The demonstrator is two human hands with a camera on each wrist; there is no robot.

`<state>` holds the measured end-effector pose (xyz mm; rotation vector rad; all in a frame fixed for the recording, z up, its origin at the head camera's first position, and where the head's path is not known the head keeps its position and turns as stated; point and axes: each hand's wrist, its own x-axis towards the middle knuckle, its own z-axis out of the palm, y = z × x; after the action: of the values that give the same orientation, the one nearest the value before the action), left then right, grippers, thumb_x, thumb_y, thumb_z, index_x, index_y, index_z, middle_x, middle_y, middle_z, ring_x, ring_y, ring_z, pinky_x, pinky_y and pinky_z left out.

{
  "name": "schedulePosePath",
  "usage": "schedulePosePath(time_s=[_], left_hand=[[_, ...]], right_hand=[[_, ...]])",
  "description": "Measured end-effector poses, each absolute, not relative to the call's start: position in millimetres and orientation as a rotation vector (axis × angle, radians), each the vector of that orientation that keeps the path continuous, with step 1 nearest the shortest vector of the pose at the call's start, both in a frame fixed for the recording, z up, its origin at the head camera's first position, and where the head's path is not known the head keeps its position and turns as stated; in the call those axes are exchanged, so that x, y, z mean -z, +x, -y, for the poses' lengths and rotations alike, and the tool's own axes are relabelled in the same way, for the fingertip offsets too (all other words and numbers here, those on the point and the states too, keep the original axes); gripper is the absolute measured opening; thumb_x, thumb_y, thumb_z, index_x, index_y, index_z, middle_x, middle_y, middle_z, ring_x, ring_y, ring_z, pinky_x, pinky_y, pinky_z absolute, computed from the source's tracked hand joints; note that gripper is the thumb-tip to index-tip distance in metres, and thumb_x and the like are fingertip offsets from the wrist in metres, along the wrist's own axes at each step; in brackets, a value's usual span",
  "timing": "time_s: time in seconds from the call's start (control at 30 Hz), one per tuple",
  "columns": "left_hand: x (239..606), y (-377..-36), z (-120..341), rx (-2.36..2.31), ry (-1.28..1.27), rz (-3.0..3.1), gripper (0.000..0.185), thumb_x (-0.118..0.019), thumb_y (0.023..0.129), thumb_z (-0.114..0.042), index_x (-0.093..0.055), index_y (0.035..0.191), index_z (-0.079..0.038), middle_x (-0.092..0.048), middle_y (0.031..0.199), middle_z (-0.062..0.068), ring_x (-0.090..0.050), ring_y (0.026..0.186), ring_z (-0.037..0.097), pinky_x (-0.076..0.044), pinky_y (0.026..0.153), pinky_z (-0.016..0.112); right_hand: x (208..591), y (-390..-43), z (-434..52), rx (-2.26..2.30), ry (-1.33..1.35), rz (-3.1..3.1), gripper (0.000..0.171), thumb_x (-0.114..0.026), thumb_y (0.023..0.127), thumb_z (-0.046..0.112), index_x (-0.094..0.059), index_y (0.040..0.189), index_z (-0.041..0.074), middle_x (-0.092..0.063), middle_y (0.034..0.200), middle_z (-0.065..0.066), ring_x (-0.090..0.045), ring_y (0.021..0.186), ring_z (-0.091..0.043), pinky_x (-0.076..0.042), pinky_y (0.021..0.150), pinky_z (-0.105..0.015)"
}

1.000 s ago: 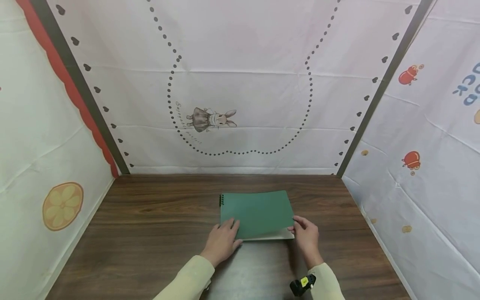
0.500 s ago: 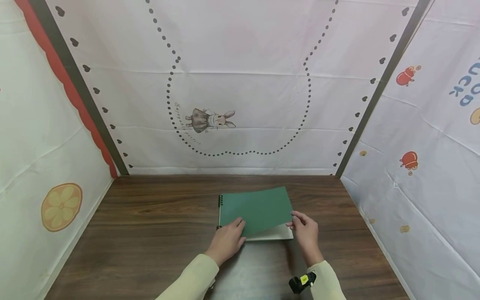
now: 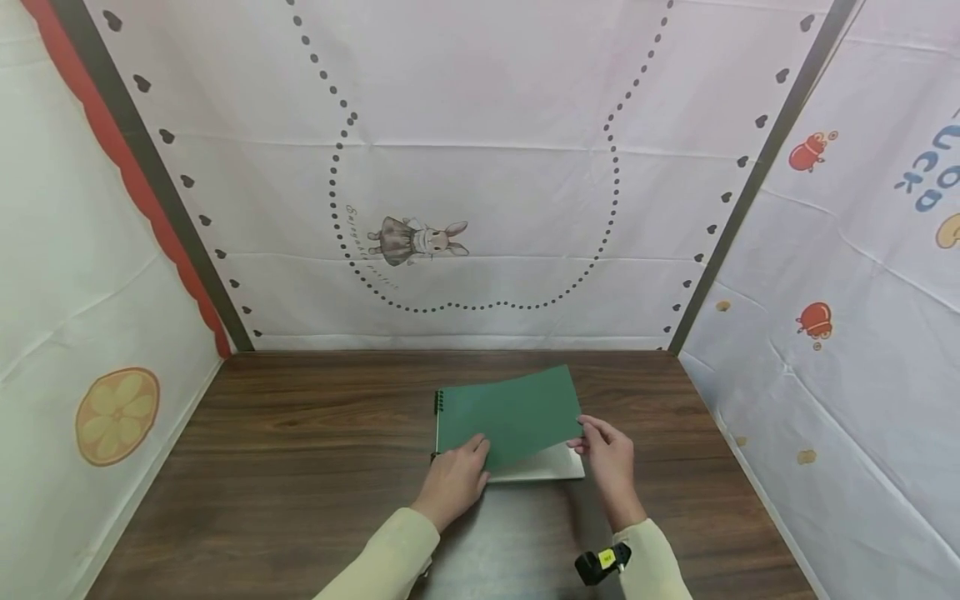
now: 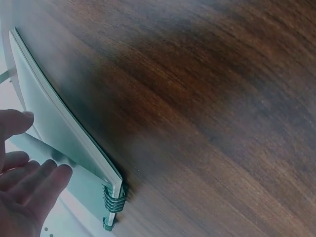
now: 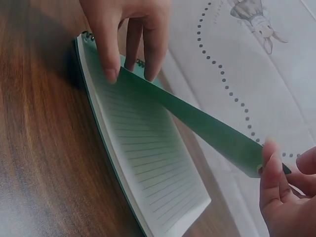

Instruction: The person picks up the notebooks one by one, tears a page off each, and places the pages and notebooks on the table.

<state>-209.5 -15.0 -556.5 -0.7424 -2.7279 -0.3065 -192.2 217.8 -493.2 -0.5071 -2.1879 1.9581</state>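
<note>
A spiral-bound notebook (image 3: 510, 433) lies on the dark wooden table (image 3: 300, 467), just past the table's middle toward 12 o'clock as the head camera sees it, its wire binding (image 3: 437, 417) on the 9 o'clock edge. The green cover (image 3: 517, 412) is raised off the pages — hinged at the binding, its free corner lifted at about 3 o'clock — and the right wrist view shows the ruled first page (image 5: 148, 163) bare beneath it. The right hand (image 3: 611, 462) sits at the notebook's 4 o'clock corner, thumb and fingertips pinching the lifted corner of the cover; the right wrist view shows the thumb (image 5: 269, 173) pressed against the cover's edge. The left hand (image 3: 453, 479) rests at the notebook's 7 o'clock corner, near the binding, its fingers (image 4: 47, 180) nearly straight and lying flat on the lower part of the cover, gripping nothing. In the left wrist view the stack of pages (image 4: 59, 128) stands on edge beside those fingers, the green coils at its end touching the table. Both forearms wear pale cream sleeves (image 3: 382, 554). Printed white cloth walls (image 3: 480, 167) enclose the table at 9, 12 and 3 o'clock — the far one bearing a small rabbit figure (image 3: 416, 240) inside a dotted loop.
</note>
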Motion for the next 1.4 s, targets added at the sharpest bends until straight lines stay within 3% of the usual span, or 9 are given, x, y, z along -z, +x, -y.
schedulePosePath(time_s=[0.13, 0.3, 0.73, 0.97, 1.2, 1.4], left_hand=[[557, -209, 15, 0.310, -0.730, 2.696, 0.026, -0.074, 0.081, -0.017, -0.069, 0.104, -0.004, -0.068, 0.121, 0.012, -0.054, 0.046, 0.008, -0.043, 0.042, 0.020], [557, -208, 15, 0.331, -0.708, 2.645, 0.011, -0.069, 0.080, -0.007, -0.068, 0.090, -0.004, -0.070, 0.115, 0.013, -0.045, 0.039, 0.005, -0.036, 0.037, 0.019], [556, -203, 16, 0.337, -0.699, 2.620, 0.018, -0.072, 0.081, -0.007, -0.066, 0.098, -0.003, -0.070, 0.114, 0.013, -0.055, 0.044, 0.008, -0.044, 0.042, 0.020], [556, -202, 18, 0.350, -0.672, 2.620, 0.014, -0.069, 0.083, -0.006, -0.065, 0.096, -0.004, -0.070, 0.114, 0.013, -0.055, 0.045, 0.010, -0.044, 0.042, 0.021], [553, -200, 21, 0.402, -0.637, 2.628, 0.014, -0.067, 0.084, -0.005, -0.064, 0.097, -0.003, -0.069, 0.117, 0.013, -0.054, 0.044, 0.009, -0.041, 0.041, 0.018], [553, -199, 25, 0.507, -0.602, 2.571, 0.014, -0.064, 0.082, -0.002, -0.063, 0.096, -0.002, -0.070, 0.114, 0.014, -0.063, 0.051, 0.015, -0.049, 0.045, 0.024]], right_hand=[[492, -193, -216, -1.972, -0.487, 2.168, 0.028, -0.047, 0.102, 0.013, -0.063, 0.119, -0.004, -0.066, 0.105, -0.019, -0.067, 0.070, -0.006, -0.055, 0.069, -0.020], [491, -195, -214, -1.974, -0.479, 2.171, 0.027, -0.047, 0.102, 0.012, -0.063, 0.117, -0.003, -0.065, 0.105, -0.021, -0.068, 0.073, -0.009, -0.056, 0.070, -0.021], [485, -195, -212, -1.964, -0.439, 2.204, 0.037, -0.041, 0.104, 0.020, -0.049, 0.139, 0.011, -0.064, 0.116, -0.021, -0.069, 0.078, -0.010, -0.055, 0.073, -0.019], [486, -194, -212, -2.039, -0.416, 2.144, 0.043, -0.029, 0.107, 0.021, -0.039, 0.145, 0.003, -0.054, 0.135, -0.026, -0.069, 0.076, -0.006, -0.055, 0.071, -0.017], [491, -193, -210, -2.028, -0.404, 2.151, 0.042, -0.027, 0.107, 0.018, -0.040, 0.142, -0.002, -0.057, 0.130, -0.030, -0.069, 0.077, -0.007, -0.054, 0.069, -0.018], [495, -193, -209, -1.976, -0.462, 2.218, 0.040, -0.028, 0.107, 0.018, -0.045, 0.138, 0.000, -0.060, 0.128, -0.026, -0.070, 0.088, -0.018, -0.053, 0.072, -0.020]])
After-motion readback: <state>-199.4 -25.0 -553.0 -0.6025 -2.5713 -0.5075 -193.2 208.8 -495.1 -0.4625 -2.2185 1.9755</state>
